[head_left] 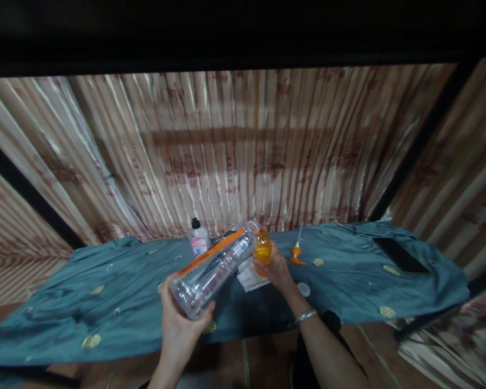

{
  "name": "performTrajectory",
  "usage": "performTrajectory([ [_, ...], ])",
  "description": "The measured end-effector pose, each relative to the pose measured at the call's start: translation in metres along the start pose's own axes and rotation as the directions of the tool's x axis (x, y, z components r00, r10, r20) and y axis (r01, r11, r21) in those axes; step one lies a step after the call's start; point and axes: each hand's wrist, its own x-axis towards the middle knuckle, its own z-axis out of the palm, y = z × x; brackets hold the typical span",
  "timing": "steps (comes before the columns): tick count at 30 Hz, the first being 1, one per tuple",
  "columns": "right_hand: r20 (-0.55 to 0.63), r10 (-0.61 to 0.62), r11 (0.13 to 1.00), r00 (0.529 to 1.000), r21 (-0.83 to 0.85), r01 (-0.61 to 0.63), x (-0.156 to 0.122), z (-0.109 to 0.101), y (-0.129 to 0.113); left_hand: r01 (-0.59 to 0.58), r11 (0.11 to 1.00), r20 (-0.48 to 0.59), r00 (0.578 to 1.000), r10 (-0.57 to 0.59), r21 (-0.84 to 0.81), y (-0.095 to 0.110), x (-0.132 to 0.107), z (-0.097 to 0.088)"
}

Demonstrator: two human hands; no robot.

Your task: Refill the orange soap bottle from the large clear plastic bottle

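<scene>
My left hand (182, 319) grips the base of a large clear plastic bottle (214, 270) with an orange-edged label. The bottle is tilted, its neck up and to the right, beside the top of an orange bottle (262, 247). My right hand (276, 267), with a silver bracelet on its wrist, is wrapped round that orange bottle. Whether the two bottle mouths touch, I cannot tell. Some white tissue (251, 276) lies under the orange bottle. Right of it rests an orange pump head (295, 253) with a thin tube. A round whitish cap (303, 289) sits near my right wrist.
A small clear bottle with a black cap and pink label (200, 242) stands behind the large one. A dark phone-like slab (400, 255) lies at the right on the teal cloth (133, 292). Patterned curtains (235, 151) hang behind; dark frame posts (421, 140) stand at the sides.
</scene>
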Motion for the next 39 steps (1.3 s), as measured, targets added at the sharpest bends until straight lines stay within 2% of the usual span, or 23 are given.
performTrajectory([
  [3,0.0,0.003,1.0,1.0,-0.003,-0.003,0.0,0.0,-0.001,-0.007,1.0,-0.022,1.0,0.006,-0.008,-0.003,-0.005,0.003],
  [7,-0.002,0.005,1.0,1.0,-0.02,-0.005,0.0,0.0,-0.002,0.001,1.0,0.006,1.0,-0.001,0.001,-0.002,-0.006,0.003],
  [10,-0.013,-0.012,1.0,1.0,-0.021,0.012,0.0,0.0,-0.002,-0.005,1.0,-0.027,1.0,0.005,-0.011,-0.002,-0.007,0.003],
  [13,-0.01,-0.033,0.999,0.999,-0.006,0.033,0.0,-0.001,-0.002,0.017,1.0,-0.007,1.0,-0.018,-0.025,-0.003,-0.009,0.003],
  [21,0.01,-0.048,0.999,0.999,-0.017,0.048,-0.001,-0.005,0.001,-0.01,1.0,-0.049,0.999,0.01,0.01,0.006,-0.012,0.008],
  [33,-0.057,-0.064,0.998,0.996,0.014,0.065,-0.003,0.003,0.007,0.012,1.0,-0.059,0.998,-0.013,-0.008,0.001,-0.013,0.009],
  [39,-0.081,-0.125,0.992,0.989,0.013,0.126,-0.004,0.01,0.019,0.025,1.0,-0.067,0.997,-0.026,-0.008,0.001,-0.014,0.008],
])
